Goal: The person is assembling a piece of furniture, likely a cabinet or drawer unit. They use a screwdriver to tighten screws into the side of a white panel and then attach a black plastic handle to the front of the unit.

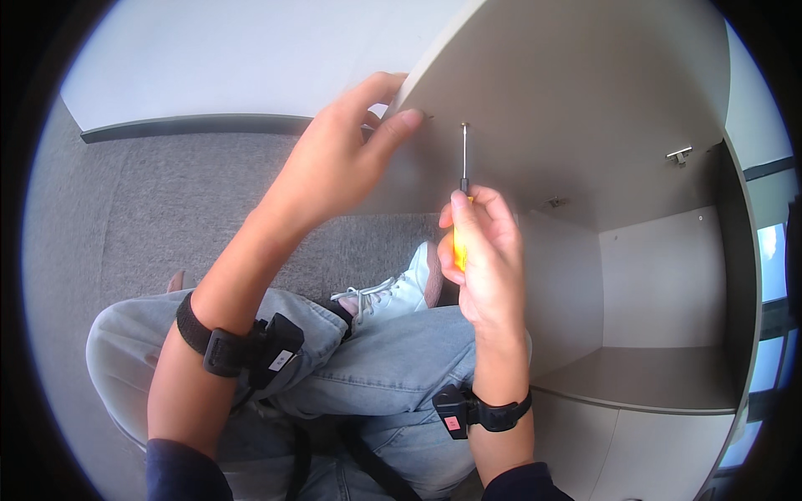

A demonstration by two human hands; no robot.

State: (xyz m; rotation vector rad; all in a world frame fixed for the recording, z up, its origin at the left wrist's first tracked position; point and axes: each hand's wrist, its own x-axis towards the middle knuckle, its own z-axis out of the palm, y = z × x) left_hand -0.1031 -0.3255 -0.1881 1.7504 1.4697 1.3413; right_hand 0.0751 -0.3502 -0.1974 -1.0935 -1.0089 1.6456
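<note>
My right hand [485, 257] grips a screwdriver [465, 153] by its yellow handle. The slim shaft points away from me, and its tip meets a small brass-coloured screw [464, 124] in the inner face of a grey-brown cabinet door [551, 81]. With my left hand [341, 147] I hold the door's pale edge, the thumb on the inner face and the fingers behind it. A small hole or mark [430, 117] shows in the panel beside that thumb. Whatever is on the door's outer side is hidden.
Two metal hinges [678, 155] [554, 201] are on the door's hinge side. The cabinet interior [658, 282] opens at right, above closed lower doors [664, 451]. Grey carpet [188, 188] and a white wall [238, 56] with dark skirting [207, 124] lie left. My white shoe [401, 285] is below the door.
</note>
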